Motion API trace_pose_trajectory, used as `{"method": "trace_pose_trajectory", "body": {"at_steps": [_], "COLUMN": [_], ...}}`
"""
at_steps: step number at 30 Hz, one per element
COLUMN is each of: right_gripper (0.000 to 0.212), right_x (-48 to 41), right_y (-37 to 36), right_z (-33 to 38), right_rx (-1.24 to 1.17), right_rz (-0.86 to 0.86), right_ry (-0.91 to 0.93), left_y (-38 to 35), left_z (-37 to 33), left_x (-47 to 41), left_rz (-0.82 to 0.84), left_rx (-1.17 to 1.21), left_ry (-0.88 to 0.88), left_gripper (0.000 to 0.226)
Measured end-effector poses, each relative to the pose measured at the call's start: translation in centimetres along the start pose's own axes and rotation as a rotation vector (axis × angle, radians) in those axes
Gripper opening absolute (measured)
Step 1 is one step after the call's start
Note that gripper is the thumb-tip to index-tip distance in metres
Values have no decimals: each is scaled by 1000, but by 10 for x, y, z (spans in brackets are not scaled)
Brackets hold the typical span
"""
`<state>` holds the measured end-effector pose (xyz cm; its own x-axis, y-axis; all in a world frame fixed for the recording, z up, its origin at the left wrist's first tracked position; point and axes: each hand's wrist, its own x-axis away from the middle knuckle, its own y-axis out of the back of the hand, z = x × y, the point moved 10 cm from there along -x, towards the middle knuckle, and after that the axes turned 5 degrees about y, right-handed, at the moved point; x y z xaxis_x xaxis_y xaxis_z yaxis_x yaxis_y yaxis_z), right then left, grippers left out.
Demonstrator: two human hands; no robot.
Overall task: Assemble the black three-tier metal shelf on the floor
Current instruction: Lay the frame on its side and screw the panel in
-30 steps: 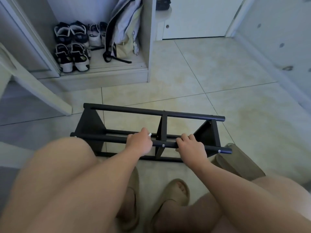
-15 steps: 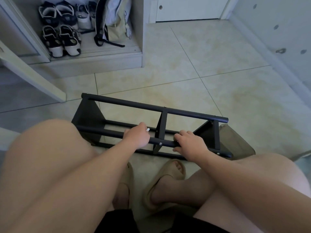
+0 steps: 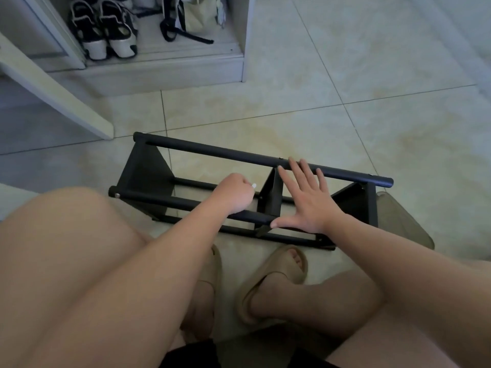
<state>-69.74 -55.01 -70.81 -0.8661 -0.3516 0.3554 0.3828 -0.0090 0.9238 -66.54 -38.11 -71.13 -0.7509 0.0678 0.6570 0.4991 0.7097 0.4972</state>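
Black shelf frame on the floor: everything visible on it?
The shelf frame is matte black metal and lies on its side on the tile floor. Two long round tubes, the far tube and the near tube, run across three flat panels; thinner rails lie below. Small screws show at tube ends. The right hand lies spread, fingertips on the far tube. The left hand, fisted on a small white piece, hovers at the near tube.

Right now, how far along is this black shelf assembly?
Done: the shelf frame lies on its side, its long tubes joined to three panels. In hand: the left hand grips a small white piece by the near tube; the right hand lies open, fingertips at the far tube. Left: probably standing it upright; screw tightness cannot be seen.
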Motion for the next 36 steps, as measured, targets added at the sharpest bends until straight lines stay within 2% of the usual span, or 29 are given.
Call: {"method": "trace_pose_trajectory", "body": {"at_steps": [6, 13, 16, 26, 36], "right_gripper": [127, 126, 127, 127, 130], "right_x": [-4, -1, 0, 8, 11], "right_y": [-10, -11, -9, -8, -9], "right_z": [-4, -4, -7, -8, -7], "right_rx": [-7, -18, -26, -78, -108], "right_rz": [-31, -53, -69, -109, -130], "right_ry": [30, 20, 16, -30, -53], "left_y": [9, -6, -11, -26, -36], "left_z": [-2, -2, -1, 2, -9], "left_x": [-27, -41, -42, -37, -39], "left_rz": [-38, 72, 103, 160, 197], "left_rx": [175, 227, 250, 282, 300], "left_ry": [1, 14, 27, 94, 81], "left_gripper": [15, 5, 10, 7, 7]}}
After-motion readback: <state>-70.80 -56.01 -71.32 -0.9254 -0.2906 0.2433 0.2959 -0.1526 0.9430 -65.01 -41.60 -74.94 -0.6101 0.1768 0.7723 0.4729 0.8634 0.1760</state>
